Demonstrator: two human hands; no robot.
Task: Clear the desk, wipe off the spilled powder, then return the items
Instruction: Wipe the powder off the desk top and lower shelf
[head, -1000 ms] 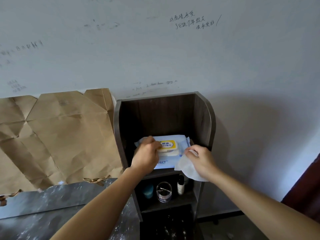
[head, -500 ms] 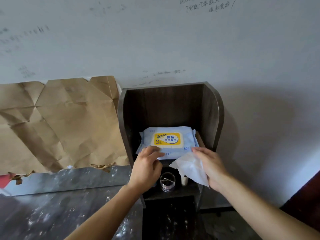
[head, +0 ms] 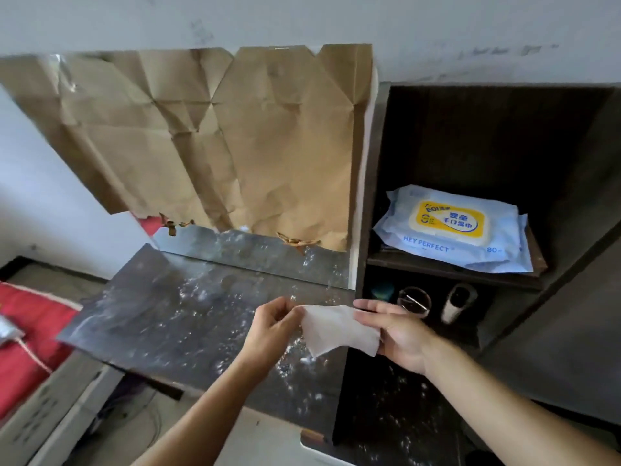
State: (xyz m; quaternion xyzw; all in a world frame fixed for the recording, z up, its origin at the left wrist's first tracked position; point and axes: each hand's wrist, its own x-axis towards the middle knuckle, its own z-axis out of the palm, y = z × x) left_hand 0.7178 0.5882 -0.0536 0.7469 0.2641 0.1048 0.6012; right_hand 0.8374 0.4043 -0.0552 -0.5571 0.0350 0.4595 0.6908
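Observation:
A white wet wipe [head: 337,329] is stretched between my two hands above the dark desk top [head: 161,324]. My left hand [head: 274,326] pinches its left corner. My right hand [head: 400,331] holds its right edge with thumb and fingers. White powder [head: 295,359] is scattered over the desk, thickest near my hands and along the back. The blue wipes pack [head: 453,230] with a yellow lid lies closed on the upper shelf of the dark wooden shelf unit [head: 373,183] to the right.
Crumpled brown paper [head: 215,136] covers the mirror [head: 248,252] behind the desk. A blue jar [head: 382,290], a clear glass cup [head: 414,301] and a small white bottle [head: 453,306] stand on the lower shelf. Red fabric [head: 27,334] lies at the left.
Both hands have left the wipes pack and come down and left over the desk. The left hand now pinches the wipe too. The view has swung left and downward.

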